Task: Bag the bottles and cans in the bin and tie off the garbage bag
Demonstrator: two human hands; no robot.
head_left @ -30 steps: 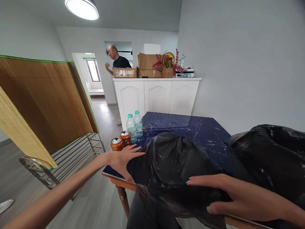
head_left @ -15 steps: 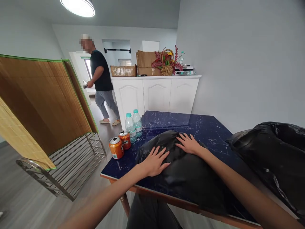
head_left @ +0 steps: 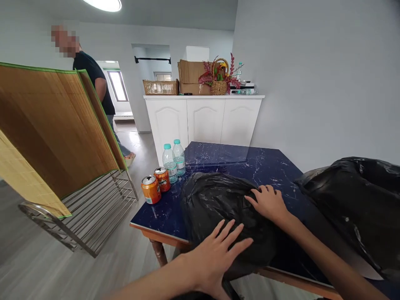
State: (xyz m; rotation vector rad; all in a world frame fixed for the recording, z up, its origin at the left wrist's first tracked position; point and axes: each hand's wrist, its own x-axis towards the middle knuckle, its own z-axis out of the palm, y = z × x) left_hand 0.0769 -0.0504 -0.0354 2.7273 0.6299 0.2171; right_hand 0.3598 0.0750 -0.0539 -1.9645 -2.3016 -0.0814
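A black plastic bag point(head_left: 215, 196) lies crumpled and bulging on the dark blue marbled table point(head_left: 268, 158), partly hanging over the front edge. My left hand point(head_left: 214, 258) is open at the bag's near side, fingers spread over the plastic. On its right side rests my right hand point(head_left: 270, 203), fingers apart and slightly bent, the tips touching the bag. What is inside the bag is hidden. Left of it stand an orange can point(head_left: 151, 191) and a second orange can point(head_left: 162, 180). Behind them are a clear bottle point(head_left: 169, 166) and another clear bottle point(head_left: 179, 157), both with teal caps.
Another large black bag point(head_left: 353, 204) sits at the right. To the left, a bamboo mat point(head_left: 59, 129) hangs over a metal rack point(head_left: 96, 216). A person point(head_left: 96, 83) is behind the mat. A white cabinet point(head_left: 204, 121) at the back bears cardboard boxes and a flower basket point(head_left: 219, 86).
Both hands have moved toward me and to the right over the bag, and its near part has drawn back and wrinkled. The person has walked left, behind the mat.
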